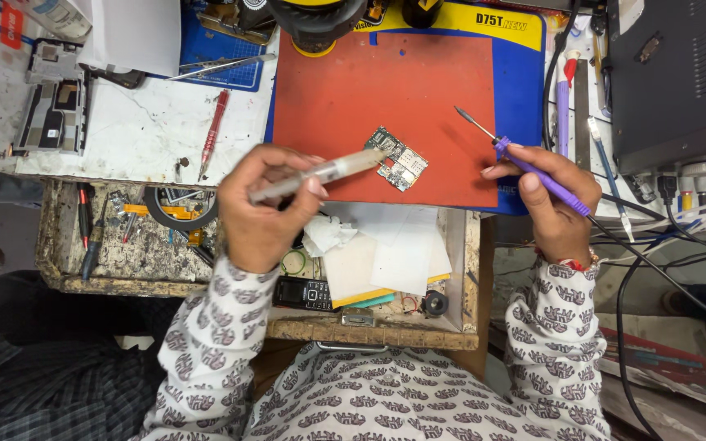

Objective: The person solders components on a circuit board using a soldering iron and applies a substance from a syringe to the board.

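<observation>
Small bare green-and-silver circuit board (396, 158) flat on red rubber mat (386, 114), tilted diagonally. Clear plastic syringe (318, 175) gripped in closed left hand (263, 208) fingers, long axis near level, tip aimed right at board's edge. Purple-handled soldering iron (525, 167) pinched in right hand (553, 200) fingers, metal tip pointing up-left, apart from board.

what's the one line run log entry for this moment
left hand: holds syringe | right hand: holds soldering iron | circuit board: on red mat
</observation>
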